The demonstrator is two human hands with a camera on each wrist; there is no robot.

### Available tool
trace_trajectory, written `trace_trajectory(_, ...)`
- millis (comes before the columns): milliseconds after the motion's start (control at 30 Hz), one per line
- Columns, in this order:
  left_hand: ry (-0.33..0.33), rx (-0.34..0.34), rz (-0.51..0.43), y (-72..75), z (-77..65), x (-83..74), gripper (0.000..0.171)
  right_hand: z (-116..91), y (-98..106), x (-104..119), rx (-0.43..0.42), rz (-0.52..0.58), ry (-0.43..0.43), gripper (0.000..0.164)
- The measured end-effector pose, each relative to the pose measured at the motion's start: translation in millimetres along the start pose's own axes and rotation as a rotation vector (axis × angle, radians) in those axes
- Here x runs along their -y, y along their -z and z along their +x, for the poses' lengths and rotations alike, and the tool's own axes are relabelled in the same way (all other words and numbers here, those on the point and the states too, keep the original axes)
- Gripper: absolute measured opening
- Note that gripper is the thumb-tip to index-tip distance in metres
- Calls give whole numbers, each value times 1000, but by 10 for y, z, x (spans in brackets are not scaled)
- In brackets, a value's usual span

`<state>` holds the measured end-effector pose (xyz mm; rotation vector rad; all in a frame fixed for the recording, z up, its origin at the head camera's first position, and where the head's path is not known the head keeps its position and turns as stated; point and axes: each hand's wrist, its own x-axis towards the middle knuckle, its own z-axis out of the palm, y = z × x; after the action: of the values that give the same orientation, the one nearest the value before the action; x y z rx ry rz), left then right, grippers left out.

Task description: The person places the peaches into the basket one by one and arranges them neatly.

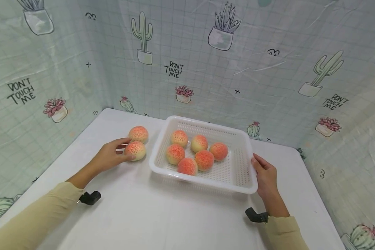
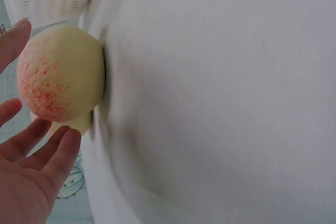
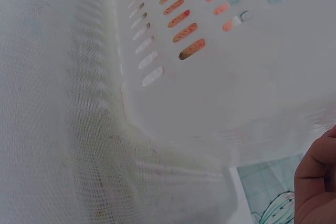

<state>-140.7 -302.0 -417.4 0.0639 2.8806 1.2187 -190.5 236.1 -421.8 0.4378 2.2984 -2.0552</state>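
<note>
Two peaches lie on the white table to the left of a white plastic basket [image 1: 203, 178]: a nearer peach [image 1: 135, 150] and a farther peach [image 1: 139, 134] behind it. My left hand [image 1: 110, 154] reaches around the nearer peach, thumb along its front and fingers spread at its far left side. In the left wrist view this peach [image 2: 63, 72] sits on the table between the spread thumb and fingers. My right hand [image 1: 266, 175] grips the right rim of the basket, thumb on top. Several red-and-yellow peaches [image 1: 204, 160] lie inside, mostly left and centre.
The table [image 1: 175, 222] is enclosed at the back and sides by a curtain [image 1: 187, 69] printed with cacti. Slotted walls of the basket [image 3: 236, 82] fill much of the right wrist view. A black wrist device [image 1: 90, 198] sits at the left cuff.
</note>
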Motion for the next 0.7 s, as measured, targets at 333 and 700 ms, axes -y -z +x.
trace_trajectory(333, 66, -62, 14, -190, 65, -39, 90, -31, 8, 27, -13, -3, 4, 54)
trace_trajectory(700, 78, -115, 42, -267, 83, -30, 81, -29, -8, 23, -6, 9, -2, 54)
